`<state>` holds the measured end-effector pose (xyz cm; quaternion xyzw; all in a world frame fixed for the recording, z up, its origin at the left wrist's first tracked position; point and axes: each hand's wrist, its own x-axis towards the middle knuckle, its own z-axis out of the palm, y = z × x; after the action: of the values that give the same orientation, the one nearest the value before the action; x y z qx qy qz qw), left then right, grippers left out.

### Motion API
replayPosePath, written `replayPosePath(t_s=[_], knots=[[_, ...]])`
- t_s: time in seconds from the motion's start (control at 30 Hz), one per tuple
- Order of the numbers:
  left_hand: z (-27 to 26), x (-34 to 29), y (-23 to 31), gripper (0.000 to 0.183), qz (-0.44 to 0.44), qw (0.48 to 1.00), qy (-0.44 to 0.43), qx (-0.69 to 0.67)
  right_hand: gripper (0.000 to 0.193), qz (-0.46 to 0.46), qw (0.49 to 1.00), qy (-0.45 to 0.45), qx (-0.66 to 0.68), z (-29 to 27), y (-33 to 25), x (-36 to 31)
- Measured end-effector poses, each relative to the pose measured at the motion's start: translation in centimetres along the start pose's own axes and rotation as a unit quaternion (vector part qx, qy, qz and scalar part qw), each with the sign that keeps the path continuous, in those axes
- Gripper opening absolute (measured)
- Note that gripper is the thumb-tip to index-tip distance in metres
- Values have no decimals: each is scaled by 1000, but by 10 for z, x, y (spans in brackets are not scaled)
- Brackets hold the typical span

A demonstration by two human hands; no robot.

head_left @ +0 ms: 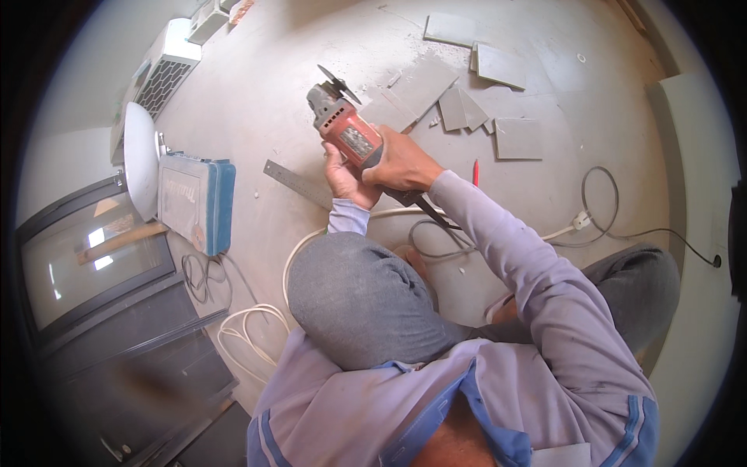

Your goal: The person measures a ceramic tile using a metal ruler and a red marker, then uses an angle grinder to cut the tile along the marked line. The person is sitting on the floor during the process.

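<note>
Grinder [354, 134] up in front of the knees, both hands on it: left hand [347, 184] cupped at its side, right hand [406, 159] wrapped round the rear. Disc [340, 85] edge points away, apart from tiles [519, 138] at right. Wide stretch of floor [253, 97] between disc and case [196, 201]. Ruler [296, 183] by left wrist; red pencil [475, 173] beside right sleeve [475, 204].

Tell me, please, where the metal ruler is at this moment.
In the head view, the metal ruler lies on the floor, left of centre, between the blue tool case and the left hand holding the angle grinder.
</note>
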<state>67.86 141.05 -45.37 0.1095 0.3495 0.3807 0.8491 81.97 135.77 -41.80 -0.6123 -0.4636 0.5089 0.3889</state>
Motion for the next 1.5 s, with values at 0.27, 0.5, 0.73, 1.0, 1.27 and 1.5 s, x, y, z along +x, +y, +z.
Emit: replayPosePath(t_s=[0.27, 0.5, 0.73, 1.0, 1.27, 1.5], knots=[[3, 7, -6, 67, 75, 994, 75, -9, 77, 17, 999, -15, -23, -3, -7, -7], [4, 4, 15, 62, -60, 997, 42, -35, 76, 45, 998, 2, -33, 6, 1, -3], [-59, 57, 18, 74, 242, 765, 107, 587, 72, 60, 988, 50, -136, -6, 18, 15], [-70, 68, 45, 102, 275, 469, -68, 837, 68, 57, 988, 73, -122, -16, 42, 29], [-28, 55, 25, 98, 250, 425, 18, 870, 67, 80, 990, 71, -97, -14, 41, 30], [-38, 63, 29, 100, 263, 402, 6, 877, 70, 70, 991, 68, -95, -14, 58, 42]])
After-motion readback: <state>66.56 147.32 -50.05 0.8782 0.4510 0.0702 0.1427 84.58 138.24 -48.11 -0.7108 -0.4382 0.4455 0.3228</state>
